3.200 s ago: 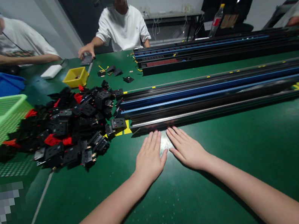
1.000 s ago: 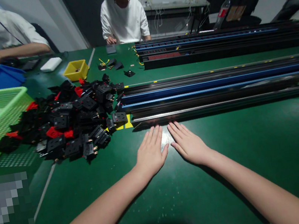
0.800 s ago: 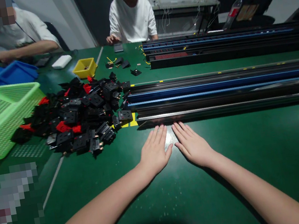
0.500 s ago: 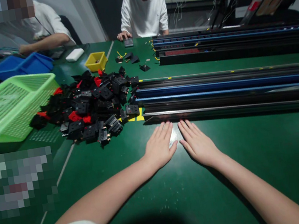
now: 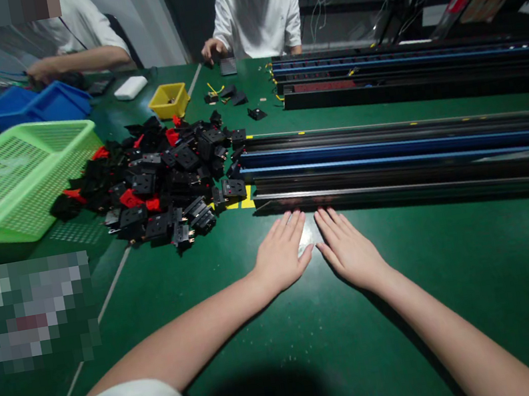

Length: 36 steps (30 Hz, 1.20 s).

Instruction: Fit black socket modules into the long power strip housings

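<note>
My left hand (image 5: 281, 252) lies flat on the green table (image 5: 457, 260), fingers stretched out and holding nothing. Beside it, my right hand (image 5: 351, 244) rests flat too, palm down, with a narrow gap between the two thumbs. The fingertips of both hands are close to the front edge of a row of long black and blue profiles (image 5: 415, 159); whether they touch it I cannot tell. Left of the profiles is a heap of black socket-like parts (image 5: 149, 176), mixed with several red pieces (image 5: 130, 198).
A green perforated basket (image 5: 22, 177) stands at the left, with blue bins (image 5: 31, 107) behind it. A small yellow bin (image 5: 168, 100) sits near the far edge. More long profiles (image 5: 402, 83) lie at the back right. Two people in white shirts (image 5: 258, 13) sit across the table.
My hands stay flat in the same place. The view has shifted slightly. The far middle person's hand has lifted from the small grey device and moved left.
</note>
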### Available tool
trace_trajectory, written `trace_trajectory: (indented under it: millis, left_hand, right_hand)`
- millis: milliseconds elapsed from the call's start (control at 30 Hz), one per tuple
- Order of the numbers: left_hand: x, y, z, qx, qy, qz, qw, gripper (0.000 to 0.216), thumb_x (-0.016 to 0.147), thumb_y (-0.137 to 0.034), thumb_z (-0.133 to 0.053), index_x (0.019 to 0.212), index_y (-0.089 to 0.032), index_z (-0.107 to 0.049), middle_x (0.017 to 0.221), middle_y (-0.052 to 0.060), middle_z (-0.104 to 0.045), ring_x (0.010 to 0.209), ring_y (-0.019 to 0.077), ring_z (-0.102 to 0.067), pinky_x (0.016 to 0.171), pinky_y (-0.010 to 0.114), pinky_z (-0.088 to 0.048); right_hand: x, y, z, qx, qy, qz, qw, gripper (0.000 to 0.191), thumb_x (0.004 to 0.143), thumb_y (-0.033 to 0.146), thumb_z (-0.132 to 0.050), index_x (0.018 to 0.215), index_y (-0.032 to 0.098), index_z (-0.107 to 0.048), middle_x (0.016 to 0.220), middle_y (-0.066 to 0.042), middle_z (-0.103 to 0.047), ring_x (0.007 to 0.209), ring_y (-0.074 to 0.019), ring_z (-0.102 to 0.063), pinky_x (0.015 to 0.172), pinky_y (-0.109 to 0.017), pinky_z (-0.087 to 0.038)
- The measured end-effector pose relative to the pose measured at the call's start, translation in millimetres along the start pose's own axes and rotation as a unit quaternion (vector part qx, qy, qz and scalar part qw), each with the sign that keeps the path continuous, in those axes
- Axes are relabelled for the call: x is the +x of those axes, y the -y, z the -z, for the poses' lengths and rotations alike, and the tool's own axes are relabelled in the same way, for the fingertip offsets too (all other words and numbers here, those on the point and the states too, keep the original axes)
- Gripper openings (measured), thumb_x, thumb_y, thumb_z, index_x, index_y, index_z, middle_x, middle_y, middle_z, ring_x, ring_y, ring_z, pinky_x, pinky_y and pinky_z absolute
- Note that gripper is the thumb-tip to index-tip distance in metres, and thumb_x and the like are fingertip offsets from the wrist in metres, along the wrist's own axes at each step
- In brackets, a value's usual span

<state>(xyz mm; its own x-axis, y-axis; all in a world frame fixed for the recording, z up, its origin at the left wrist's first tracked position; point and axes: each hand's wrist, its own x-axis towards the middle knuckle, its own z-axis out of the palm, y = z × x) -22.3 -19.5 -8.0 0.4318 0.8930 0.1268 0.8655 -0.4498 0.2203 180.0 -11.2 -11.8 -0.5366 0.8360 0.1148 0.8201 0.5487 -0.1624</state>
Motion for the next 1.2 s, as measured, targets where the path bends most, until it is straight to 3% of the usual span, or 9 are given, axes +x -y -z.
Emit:
trace_trajectory:
  millis: [1200]
  left_hand:
    - [0.7, 2.6, 2.0, 0.019, -0.010, -0.019, 1.000, 0.066, 0.100, -0.047, -0.035, 0.154, -0.011, -0.032, 0.160, 0.010, -0.035, 0.149, 0.0260, -0.034, 0.120, 0.043, -0.034]
  right_hand:
    - [0.3, 4.7, 6.2, 0.013, -0.008, -0.024, 1.000, 0.064, 0.099, 0.040, -0.039, 0.154, 0.007, -0.031, 0.159, -0.016, -0.033, 0.150, -0.0279, -0.025, 0.122, -0.048, -0.031]
